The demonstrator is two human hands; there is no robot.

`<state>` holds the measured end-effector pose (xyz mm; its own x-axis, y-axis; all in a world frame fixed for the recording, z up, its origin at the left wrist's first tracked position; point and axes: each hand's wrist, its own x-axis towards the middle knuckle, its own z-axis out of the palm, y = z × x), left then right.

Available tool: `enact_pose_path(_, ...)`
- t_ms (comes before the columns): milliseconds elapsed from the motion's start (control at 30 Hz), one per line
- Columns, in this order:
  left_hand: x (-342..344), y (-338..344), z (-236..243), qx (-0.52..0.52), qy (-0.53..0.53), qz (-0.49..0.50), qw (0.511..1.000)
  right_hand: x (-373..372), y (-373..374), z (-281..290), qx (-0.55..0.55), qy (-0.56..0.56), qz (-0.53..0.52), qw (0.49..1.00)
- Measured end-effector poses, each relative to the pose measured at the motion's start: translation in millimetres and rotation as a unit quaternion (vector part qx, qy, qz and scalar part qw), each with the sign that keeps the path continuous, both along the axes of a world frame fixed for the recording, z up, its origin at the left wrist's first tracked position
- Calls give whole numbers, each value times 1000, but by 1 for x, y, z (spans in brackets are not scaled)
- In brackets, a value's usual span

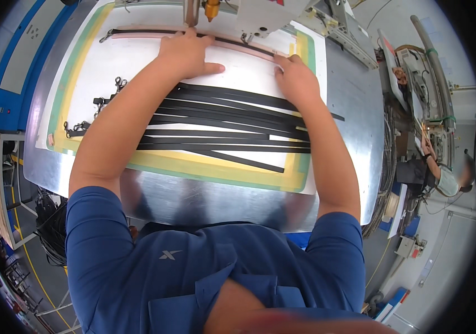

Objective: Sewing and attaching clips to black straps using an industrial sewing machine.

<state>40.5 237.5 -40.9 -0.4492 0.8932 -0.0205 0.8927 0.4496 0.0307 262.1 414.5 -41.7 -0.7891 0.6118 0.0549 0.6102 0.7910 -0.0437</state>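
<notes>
A thin black strap [228,42] with a metal snap hook [106,36] at its left end lies along a pale pink strip [143,33] at the far side of the white sheet. My left hand [186,54] rests with its fingertips on the strap near its middle, thumb stretched out to the right. At the strap's right end, my right hand [298,80] touches it with the forefinger, the thumb apart below. Both hands are open. Between my forearms lie several loose black straps [221,119], their metal hooks [76,128] bunched at the left, partly behind my left forearm.
Just beyond my left hand hangs a machine head with a brass-coloured nozzle [211,10]. Yellow and green tape [215,171] borders the white sheet on a shiny metal table [204,203]. A blue cabinet [4,72] stands left. Another person [444,181] works far right.
</notes>
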Motion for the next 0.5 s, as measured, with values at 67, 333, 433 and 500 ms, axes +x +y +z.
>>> enact_pose_path(67, 3, 7, -3, 8, -15, -7, 1000, 0, 1, -1, 2, 1, 5, 1000)
enact_pose_path(333, 36, 39, -9, 34, -22, -68, 997, 1, 5, -7, 3, 16, 21, 1000)
enact_pose_path(433, 51, 46, -8, 45, -9, -87, 995, 2, 7, -11, -6, 37, 28, 999)
enact_pose_path(500, 59, 51, -8, 51, -6, -95, 994, 3, 7, -12, -8, 56, 36, 998)
